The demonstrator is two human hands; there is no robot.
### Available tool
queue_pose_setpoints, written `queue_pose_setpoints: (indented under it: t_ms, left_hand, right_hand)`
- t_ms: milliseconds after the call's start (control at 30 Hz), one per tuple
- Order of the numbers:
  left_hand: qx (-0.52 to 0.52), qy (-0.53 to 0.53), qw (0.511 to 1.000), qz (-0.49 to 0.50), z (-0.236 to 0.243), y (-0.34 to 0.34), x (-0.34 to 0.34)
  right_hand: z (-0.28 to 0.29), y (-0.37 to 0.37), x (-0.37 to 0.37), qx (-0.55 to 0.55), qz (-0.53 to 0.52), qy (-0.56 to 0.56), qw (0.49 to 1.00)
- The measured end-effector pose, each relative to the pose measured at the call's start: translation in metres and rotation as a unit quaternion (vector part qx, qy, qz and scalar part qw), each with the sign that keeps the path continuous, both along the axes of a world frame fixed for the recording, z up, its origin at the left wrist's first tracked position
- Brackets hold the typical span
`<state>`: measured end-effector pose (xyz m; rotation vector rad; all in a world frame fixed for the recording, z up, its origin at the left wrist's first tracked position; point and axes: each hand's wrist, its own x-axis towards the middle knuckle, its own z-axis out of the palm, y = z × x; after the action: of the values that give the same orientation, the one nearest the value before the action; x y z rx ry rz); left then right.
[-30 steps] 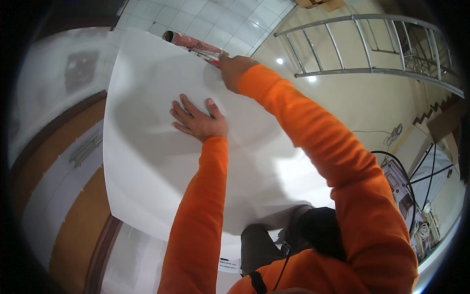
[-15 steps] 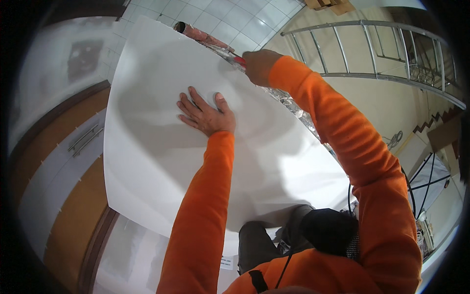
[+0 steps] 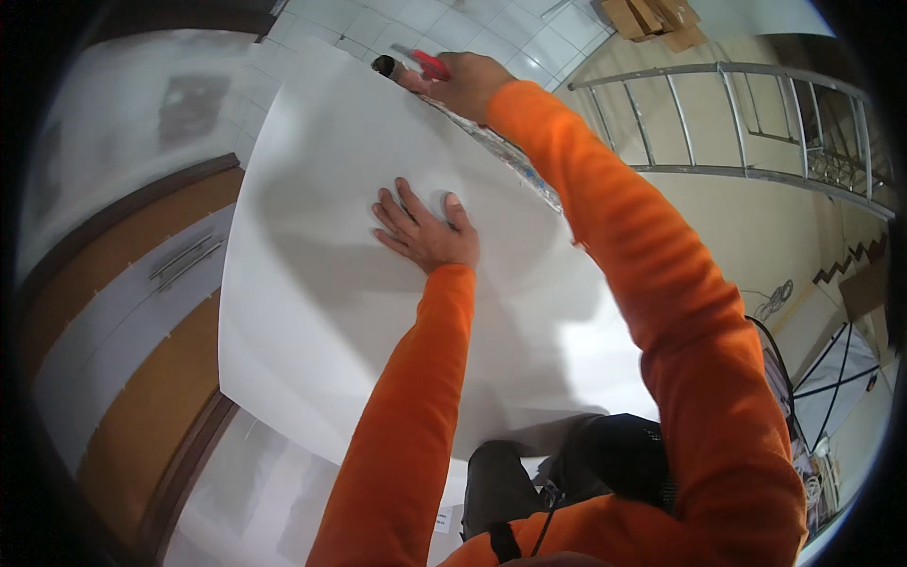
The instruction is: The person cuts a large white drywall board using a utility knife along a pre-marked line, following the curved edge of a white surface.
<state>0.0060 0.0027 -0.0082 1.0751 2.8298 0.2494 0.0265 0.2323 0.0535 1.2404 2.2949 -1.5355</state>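
A large white board (image 3: 312,189) fills the middle of the view, its surface smooth. My left hand (image 3: 427,231) lies flat on it with fingers spread and nothing in them. At the board's far right edge, my right hand (image 3: 474,83) is closed around a red utility knife (image 3: 431,64); a thin grey tip, somewhat blurred, points left past the handle. Just below that hand, the dark open end of a stained reddish tube (image 3: 385,66) sticks out beside the edge. Part of the tube is hidden by my fingers.
A silvery, paint-stained strip (image 3: 515,159) runs along the board's right edge. Beyond it, a metal ladder (image 3: 690,121) lies on the beige floor. Cardboard pieces (image 3: 652,21) are at the top right. Brown-framed panels (image 3: 142,227) stand on the left. A coiled cable (image 3: 777,299) is at right.
My right hand has moved with the red knife along the board's edge toward its far corner, above the tube's end. My left hand stays flat on the board. The view has shifted slightly.
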Motion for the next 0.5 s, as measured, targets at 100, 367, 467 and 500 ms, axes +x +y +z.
queue_pose_setpoints:
  t_ms: [100,367,467,500]
  left_hand:
    - [0.007,-0.014,1.0,0.008,0.001,0.002,0.0]
    - [0.004,-0.03,0.999,0.012,0.006,-0.002,-0.003]
    - [-0.004,-0.021,1.0,0.012,0.007,-0.005,-0.008]
    - [0.002,-0.023,1.0,0.01,0.007,-0.004,-0.007]
  right_hand:
    - [-0.021,0.005,-0.049,0.093,0.038,-0.082,0.992]
    - [-0.026,0.009,-0.041,0.11,0.226,-0.132,0.959]
    - [-0.009,0.01,-0.047,0.063,0.03,-0.063,0.996]
    - [-0.009,0.018,-0.054,0.066,0.03,-0.061,0.995]
